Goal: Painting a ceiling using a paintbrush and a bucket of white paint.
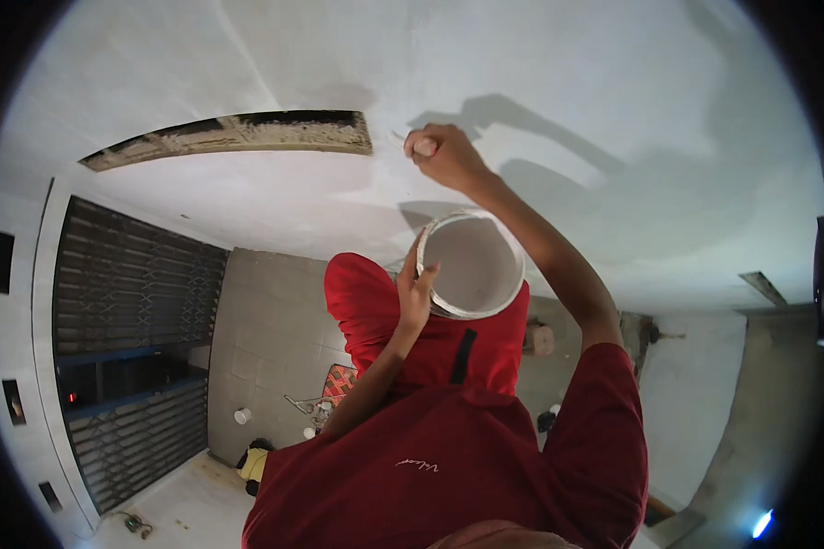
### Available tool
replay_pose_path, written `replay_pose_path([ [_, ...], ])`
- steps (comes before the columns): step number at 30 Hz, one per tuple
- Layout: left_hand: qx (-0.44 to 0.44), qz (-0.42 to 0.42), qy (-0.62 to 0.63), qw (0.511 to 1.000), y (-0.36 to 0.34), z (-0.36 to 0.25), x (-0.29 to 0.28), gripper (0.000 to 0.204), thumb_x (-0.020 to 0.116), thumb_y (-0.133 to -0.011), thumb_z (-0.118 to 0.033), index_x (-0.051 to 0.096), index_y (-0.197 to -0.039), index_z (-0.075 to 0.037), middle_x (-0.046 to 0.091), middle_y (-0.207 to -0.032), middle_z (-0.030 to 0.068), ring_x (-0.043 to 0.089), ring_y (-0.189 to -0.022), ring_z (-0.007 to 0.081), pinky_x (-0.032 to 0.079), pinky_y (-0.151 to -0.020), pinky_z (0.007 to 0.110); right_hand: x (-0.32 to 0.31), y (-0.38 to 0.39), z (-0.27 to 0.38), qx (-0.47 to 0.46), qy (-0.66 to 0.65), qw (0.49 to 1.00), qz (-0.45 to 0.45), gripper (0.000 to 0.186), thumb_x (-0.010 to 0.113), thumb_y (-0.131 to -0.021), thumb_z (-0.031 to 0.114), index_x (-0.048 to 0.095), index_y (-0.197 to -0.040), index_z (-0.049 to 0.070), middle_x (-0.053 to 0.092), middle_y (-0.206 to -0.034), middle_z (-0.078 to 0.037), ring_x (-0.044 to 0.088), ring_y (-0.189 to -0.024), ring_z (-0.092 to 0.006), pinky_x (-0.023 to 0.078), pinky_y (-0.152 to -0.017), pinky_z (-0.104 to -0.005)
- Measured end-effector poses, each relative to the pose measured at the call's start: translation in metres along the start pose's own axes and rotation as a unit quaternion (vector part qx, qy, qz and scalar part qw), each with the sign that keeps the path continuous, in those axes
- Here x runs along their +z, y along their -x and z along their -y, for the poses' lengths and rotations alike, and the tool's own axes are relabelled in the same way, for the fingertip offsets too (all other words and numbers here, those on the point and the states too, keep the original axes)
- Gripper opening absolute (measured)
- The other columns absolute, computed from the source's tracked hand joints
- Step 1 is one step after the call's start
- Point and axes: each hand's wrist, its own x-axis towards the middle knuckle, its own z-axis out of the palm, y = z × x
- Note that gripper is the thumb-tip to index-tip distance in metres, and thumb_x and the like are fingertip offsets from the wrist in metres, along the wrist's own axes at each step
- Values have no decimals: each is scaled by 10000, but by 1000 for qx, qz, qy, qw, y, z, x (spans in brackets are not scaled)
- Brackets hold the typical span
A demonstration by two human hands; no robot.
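My left hand (416,291) is closed on the rim of a white bucket (428,291), its thumb over the edge and the other fingers round the outside. The bucket is tilted so its mouth faces up toward me, in front of my red trousers; its inner wall is pale and its rim smeared. My right hand (444,156) is closed in a fist at the pale wall (558,210), above and beyond the bucket. A thin pale tip shows past the fingers, but the kind of thing in that fist cannot be made out.
A long rough-edged recess (238,137) opens in the wall left of my right hand. At the left stands a dark folding metal gate (137,274). On the grey tiled floor (265,311) lie a small white cup (242,415) and a red patterned piece (339,382). A lamp (763,523) glows at the lower right.
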Motion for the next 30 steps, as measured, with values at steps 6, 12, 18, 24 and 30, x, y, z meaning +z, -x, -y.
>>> replay_pose_path([
  [6, -22, 1, 15, 1000, 2, -5, 3, 605, 505, -868, -74, 362, -1443, 50, 460, -1423, 178, 431, -1315, 249, 310, -1106, 364, -79, 100, 44, 84, -185, 964, -171, 44, 686, -803, 14, 667, -829, -17, 634, -687, -20, 583, -656, -76, 459, -591, -244],
  [12, -46, -31, -4, 998, 4, -14, 11, 611, 513, -860, -128, 384, -1429, 53, 500, -1373, 161, 453, -1275, 237, 324, -1082, 354, -74, 170, 46, 265, -190, 943, -63, 44, 673, -776, 9, 666, -817, -4, 617, -653, -34, 586, -660, -79, 458, -595, -257],
  [18, -24, -33, -8, 999, -5, -10, 10, 575, 541, -888, -129, 408, -1418, 49, 535, -1342, 169, 488, -1243, 240, 341, -1072, 358, -14, 151, -11, 141, -64, 984, 91, 129, 606, -734, 39, 667, -848, 39, 622, -669, -96, 594, -621, -190, 468, -627, -326],
  [24, -39, -32, -11, 999, -1, -13, 17, 574, 556, -891, -118, 404, -1417, 57, 536, -1342, 170, 489, -1243, 234, 343, -1068, 353, 14, 154, -40, 288, 68, 940, 168, 204, 586, -718, 78, 706, -884, 68, 683, -854, -157, 648, -813, -296, 481, -728, -404],
  [30, -9, -28, -32, 999, 4, -11, 14, 566, 547, -897, -114, 402, -1415, 64, 536, -1342, 169, 489, -1242, 229, 346, -1064, 347, 21, 171, -32, 274, -25, 955, 114, 253, 597, -712, 57, 718, -933, 82, 697, -895, -162, 651, -866, -322, 498, -788, -383],
])
